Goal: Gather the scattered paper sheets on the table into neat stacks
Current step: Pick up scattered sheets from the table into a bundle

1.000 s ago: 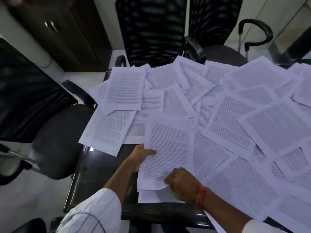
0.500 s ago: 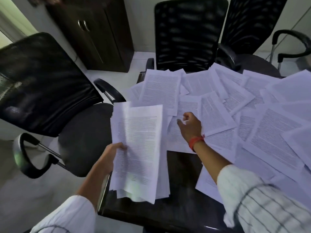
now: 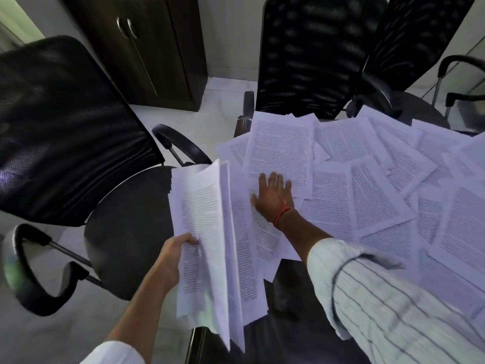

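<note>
the left hand (image 3: 172, 254) grips a gathered stack (image 3: 210, 240) by its nine o'clock edge, thumb curled on top. the right hand (image 3: 273, 198) lies flat, fingers (image 3: 274, 179) spread, pressing a printed sheet (image 3: 282, 153) toward twelve o'clock on the tabletop (image 3: 288, 324); scattered sheets (image 3: 393, 193) spread toward three o'clock.

A single head-worn wide-angle camera looks forward and steeply down over the near left corner of the dark table (image 3: 286, 334), close enough that both forearms enter from the bottom edge and the left hand (image 3: 173, 254) and right hand (image 3: 274, 197) sit mid-frame. Beyond the table's far edge it takes in two black mesh chairs (image 3: 312, 53), left of the table another chair (image 3: 65, 127) and a dark cabinet (image 3: 141, 46) (straight lines bow toward the frame's edges). With only one view, nothing is shared.
</note>
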A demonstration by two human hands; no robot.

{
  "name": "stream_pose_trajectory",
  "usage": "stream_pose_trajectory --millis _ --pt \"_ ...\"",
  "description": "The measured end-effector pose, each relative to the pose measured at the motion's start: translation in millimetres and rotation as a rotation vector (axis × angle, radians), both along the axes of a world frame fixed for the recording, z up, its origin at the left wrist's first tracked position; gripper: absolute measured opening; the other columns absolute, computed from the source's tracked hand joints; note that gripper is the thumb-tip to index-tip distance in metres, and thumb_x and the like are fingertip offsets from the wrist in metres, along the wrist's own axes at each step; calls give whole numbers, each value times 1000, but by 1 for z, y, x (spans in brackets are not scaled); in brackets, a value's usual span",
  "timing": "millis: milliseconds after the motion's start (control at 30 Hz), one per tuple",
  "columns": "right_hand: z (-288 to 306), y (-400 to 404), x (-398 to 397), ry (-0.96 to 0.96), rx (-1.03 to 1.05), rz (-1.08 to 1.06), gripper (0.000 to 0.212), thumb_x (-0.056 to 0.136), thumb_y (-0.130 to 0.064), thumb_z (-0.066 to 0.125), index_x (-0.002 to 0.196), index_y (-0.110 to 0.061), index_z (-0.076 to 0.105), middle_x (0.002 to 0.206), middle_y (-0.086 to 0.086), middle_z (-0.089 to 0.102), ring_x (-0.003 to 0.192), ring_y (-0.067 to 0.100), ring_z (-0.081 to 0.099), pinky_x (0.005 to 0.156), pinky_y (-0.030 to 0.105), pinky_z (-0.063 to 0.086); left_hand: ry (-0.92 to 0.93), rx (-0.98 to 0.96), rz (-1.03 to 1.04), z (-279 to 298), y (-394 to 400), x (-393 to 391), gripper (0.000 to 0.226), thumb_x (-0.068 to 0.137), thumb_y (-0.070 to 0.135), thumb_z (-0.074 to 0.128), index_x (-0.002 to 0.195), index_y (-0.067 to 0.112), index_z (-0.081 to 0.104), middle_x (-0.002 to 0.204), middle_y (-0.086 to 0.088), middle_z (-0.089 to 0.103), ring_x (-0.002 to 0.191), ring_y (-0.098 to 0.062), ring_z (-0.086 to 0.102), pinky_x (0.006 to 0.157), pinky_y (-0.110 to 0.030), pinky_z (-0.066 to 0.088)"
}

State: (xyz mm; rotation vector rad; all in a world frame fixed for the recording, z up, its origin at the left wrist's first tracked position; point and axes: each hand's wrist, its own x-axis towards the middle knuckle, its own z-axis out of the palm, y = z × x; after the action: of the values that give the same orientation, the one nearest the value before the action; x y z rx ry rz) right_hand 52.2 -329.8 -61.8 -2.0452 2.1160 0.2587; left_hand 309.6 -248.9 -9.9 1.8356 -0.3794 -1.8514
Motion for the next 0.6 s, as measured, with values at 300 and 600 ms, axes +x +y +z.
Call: stream_pose_trajectory --millis 300,600 --pt "15 -21 -4 230 -209 186 17 62 -1 66 80 -1 68 62 17 62 50 30 61 56 37 56 64 0 -41 -7 -22 -9 18 70 6 62 88 4 67 86 -16 63 71 -30 60 69 -39 51" --pt "45 -29 -32 -338 -355 -266 22 93 -7 44 106 -10 62 95 19 70 87 41 64 65 38 42 -10 -23 -146 -6 -25 -2 23 80 -1 62 102 -5 69 92 -20 70 82 -36 66 76 -44 56"
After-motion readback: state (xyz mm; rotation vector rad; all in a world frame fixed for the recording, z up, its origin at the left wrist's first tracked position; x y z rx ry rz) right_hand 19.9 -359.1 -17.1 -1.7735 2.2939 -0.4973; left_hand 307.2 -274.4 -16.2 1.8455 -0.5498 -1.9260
